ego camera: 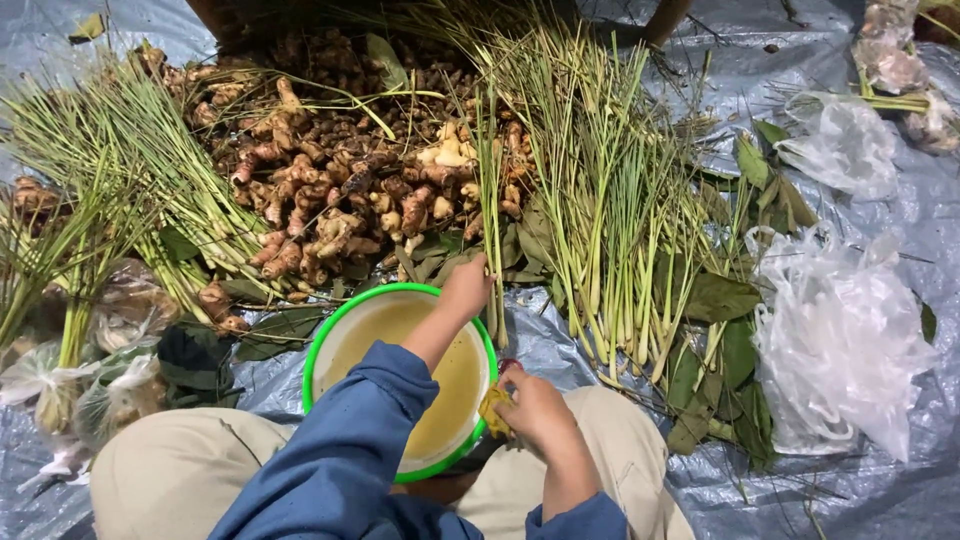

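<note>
Between the knees, green-rimmed bowl of yellowish liquid

The left hand stretches forward on an extended arm, while the right hand stays close, fingers curled.

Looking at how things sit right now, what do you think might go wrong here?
1. The left hand reaches across the green-rimmed bowl toward the lemongrass stalks; the sleeve passes just over the yellowish liquid and might dip in or tip the bowl.
2. The bowl rests between the knees, so a leg shift could spill it onto the blue tarp.
3. The right hand grips a small yellow piece at the rim; it may slip in.
</note>
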